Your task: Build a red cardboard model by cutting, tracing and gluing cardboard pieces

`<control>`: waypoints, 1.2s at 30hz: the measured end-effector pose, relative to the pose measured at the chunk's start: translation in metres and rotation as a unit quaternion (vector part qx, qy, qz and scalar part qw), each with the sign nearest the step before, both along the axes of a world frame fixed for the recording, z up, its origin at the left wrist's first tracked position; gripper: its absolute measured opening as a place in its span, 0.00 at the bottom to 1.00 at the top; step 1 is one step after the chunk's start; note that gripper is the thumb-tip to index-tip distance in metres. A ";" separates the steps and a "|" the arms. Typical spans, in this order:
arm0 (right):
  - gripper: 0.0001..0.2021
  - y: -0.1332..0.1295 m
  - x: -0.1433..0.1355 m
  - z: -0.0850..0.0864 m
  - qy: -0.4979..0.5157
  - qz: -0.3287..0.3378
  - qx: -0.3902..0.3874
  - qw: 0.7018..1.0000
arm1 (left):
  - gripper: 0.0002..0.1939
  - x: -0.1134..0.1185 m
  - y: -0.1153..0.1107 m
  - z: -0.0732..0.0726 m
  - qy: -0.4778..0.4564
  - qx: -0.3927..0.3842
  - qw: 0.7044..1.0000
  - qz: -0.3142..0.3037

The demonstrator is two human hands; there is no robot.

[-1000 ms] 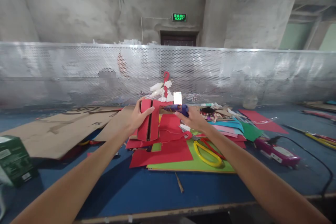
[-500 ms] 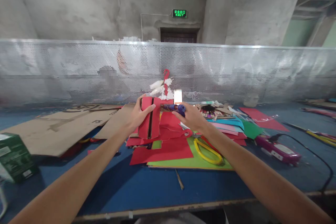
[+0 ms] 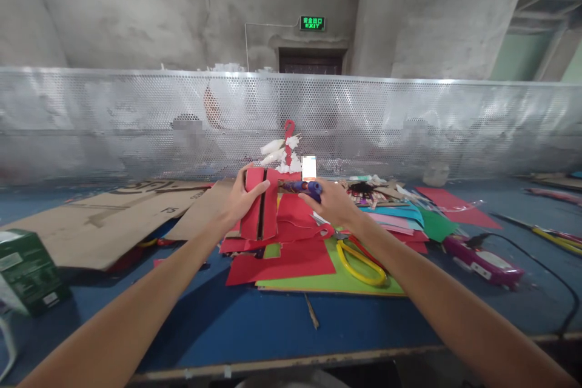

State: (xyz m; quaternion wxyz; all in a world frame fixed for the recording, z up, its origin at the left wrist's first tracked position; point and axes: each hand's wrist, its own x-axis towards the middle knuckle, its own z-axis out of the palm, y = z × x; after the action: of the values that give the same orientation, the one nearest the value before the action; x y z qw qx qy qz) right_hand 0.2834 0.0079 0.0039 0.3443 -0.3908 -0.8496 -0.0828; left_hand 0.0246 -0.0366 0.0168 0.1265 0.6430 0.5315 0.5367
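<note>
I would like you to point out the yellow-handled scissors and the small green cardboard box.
yellow-handled scissors (image 3: 381,279): head view, yellow handle's rim
small green cardboard box (image 3: 28,273): head view, printed side

Bench (image 3: 218,327): under the lot, mesh panel (image 3: 136,133) behind
Left hand (image 3: 248,197): on card block (image 3: 258,206), above the card sheets (image 3: 291,268)
Right hand (image 3: 334,200): on tool (image 3: 305,187), right of card block
Phone (image 3: 309,168): behind tool, in front of mesh panel
Flower ornament (image 3: 287,148): left of phone
Cardboard (image 3: 109,224): left of card block
Carton (image 3: 34,273): far left, nearer than cardboard
Scissors (image 3: 361,264): on card sheets, beside right forearm
Stick (image 3: 311,312): before card sheets
Corded device (image 3: 482,260): right of card sheets
Jar (image 3: 435,174): back right, near mesh panel
</note>
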 end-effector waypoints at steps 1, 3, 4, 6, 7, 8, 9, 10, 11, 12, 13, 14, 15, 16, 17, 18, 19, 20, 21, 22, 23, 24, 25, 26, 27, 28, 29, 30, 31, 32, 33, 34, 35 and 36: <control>0.17 0.000 0.000 0.001 -0.012 0.005 -0.002 1.000 | 0.37 0.000 -0.001 0.001 0.002 0.001 1.000 0.012; 0.17 0.001 0.002 0.002 -0.024 0.014 0.001 1.000 | 0.36 0.000 -0.004 0.004 -0.005 0.002 1.000 0.023; 0.16 0.002 0.004 0.002 -0.018 0.014 0.005 1.000 | 0.35 0.001 -0.005 0.005 -0.013 0.001 1.000 0.022; 0.16 0.006 0.007 0.002 0.009 0.003 0.012 1.000 | 0.35 0.001 -0.007 0.007 -0.019 -0.003 1.000 0.025; 0.16 0.008 0.009 0.002 0.026 -0.002 0.016 1.000 | 0.35 0.002 -0.008 0.007 -0.014 -0.004 0.999 0.033; 0.16 0.010 0.010 0.001 0.039 -0.001 0.018 0.999 | 0.35 0.003 -0.009 0.008 -0.005 -0.005 0.999 0.044; 0.16 0.012 0.011 0.000 0.047 0.007 0.021 0.999 | 0.35 0.003 -0.009 0.008 0.004 -0.004 0.999 0.054; 0.16 0.013 0.011 -0.001 0.051 0.020 0.022 0.998 | 0.35 0.004 -0.009 0.008 0.011 -0.003 0.998 0.059; 0.15 0.014 0.011 -0.003 0.052 0.033 0.024 0.998 | 0.34 0.005 -0.009 0.008 0.014 -0.002 0.998 0.058; 0.15 0.014 0.010 -0.004 0.052 0.043 0.024 0.997 | 0.34 0.005 -0.009 0.008 0.015 -0.001 0.998 0.054; 0.15 0.013 0.009 -0.005 0.053 0.047 0.024 0.997 | 0.34 0.006 -0.008 0.007 0.017 -0.002 0.999 0.049; 0.15 0.012 0.008 -0.006 0.055 0.044 0.024 0.997 | 0.34 0.006 -0.007 0.006 0.020 -0.003 0.999 0.046; 0.16 0.011 0.006 -0.007 0.057 0.037 0.024 0.997 | 0.34 0.005 -0.006 0.005 0.024 -0.003 0.999 0.046; 0.16 0.010 0.005 -0.007 0.059 0.030 0.025 0.997 | 0.35 0.005 -0.004 0.004 0.029 -0.002 0.999 0.045; 0.16 0.008 0.003 -0.007 0.061 0.023 0.028 0.998 | 0.35 0.004 -0.003 0.003 0.032 0.000 0.999 0.044; 0.16 0.007 0.002 -0.008 0.061 0.017 0.031 0.998 | 0.36 0.003 -0.002 0.002 0.034 0.004 0.999 0.041; 0.16 0.007 0.001 -0.008 0.058 0.013 0.036 0.998 | 0.36 0.003 -0.001 0.001 0.034 0.009 0.999 0.037; 0.16 0.007 0.000 -0.007 0.053 0.011 0.040 0.998 | 0.36 0.003 0.000 0.001 0.033 0.012 0.999 0.035; 0.16 0.006 0.000 -0.007 0.044 0.012 0.043 0.998 | 0.36 0.003 0.000 0.001 0.032 0.012 0.999 0.037; 0.16 0.007 0.000 -0.007 0.034 0.016 0.045 0.998 | 0.35 0.003 0.000 0.001 0.031 0.009 0.999 0.042; 0.16 0.007 0.000 -0.006 0.024 0.022 0.045 0.998 | 0.35 0.003 -0.001 0.002 0.030 0.006 0.998 0.049; 0.16 0.007 0.001 -0.005 0.015 0.028 0.045 0.999 | 0.34 0.003 -0.002 0.003 0.027 0.005 0.998 0.056; 0.16 0.008 0.002 -0.005 0.008 0.031 0.045 0.998 | 0.33 0.003 -0.003 0.004 0.024 0.005 0.998 0.060; 0.16 0.008 0.004 -0.004 0.005 0.029 0.048 0.998 | 0.32 0.002 -0.004 0.005 0.021 0.008 0.998 0.062; 0.16 0.009 0.006 -0.003 0.006 0.021 0.052 0.998 | 0.32 0.002 -0.004 0.005 0.018 0.012 0.998 0.064; 0.17 0.009 0.007 -0.002 0.010 0.009 0.056 0.998 | 0.32 0.002 -0.004 0.005 0.018 0.014 0.998 0.066; 0.17 0.010 0.009 -0.001 0.015 -0.004 0.059 0.998 | 0.31 0.002 -0.004 0.005 0.020 0.016 0.997 0.071; 0.18 0.010 0.010 -0.001 0.021 -0.013 0.059 0.998 | 0.31 0.001 -0.004 0.005 0.024 0.015 0.997 0.075; 0.18 0.011 0.011 0.000 0.029 -0.018 0.056 0.998 | 0.32 0.001 -0.004 0.005 0.029 0.014 0.996 0.079; 0.18 0.011 0.011 0.000 0.037 -0.018 0.052 0.998 | 0.32 0.002 -0.003 0.005 0.033 0.014 0.996 0.079; 0.17 0.011 0.012 0.000 0.043 -0.012 0.046 0.998 | 0.33 0.002 -0.003 0.005 0.035 0.013 0.997 0.074; 0.17 0.011 0.012 0.000 0.048 -0.004 0.041 0.998 | 0.33 0.003 -0.004 0.005 0.036 0.012 0.997 0.067; 0.16 0.011 0.011 0.000 0.052 0.005 0.037 0.998 | 0.33 0.003 -0.004 0.005 0.035 0.012 0.997 0.060; 0.16 0.011 0.011 0.000 0.055 0.012 0.035 0.998 | 0.33 0.004 -0.005 0.005 0.036 0.010 0.998 0.056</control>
State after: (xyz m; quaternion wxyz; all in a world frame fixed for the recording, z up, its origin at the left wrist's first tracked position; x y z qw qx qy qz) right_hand 0.2946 0.0191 0.0036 0.4053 -0.3725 -0.8303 -0.0868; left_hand 0.0284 -0.0413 0.0223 0.0707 0.6322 0.5654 0.5251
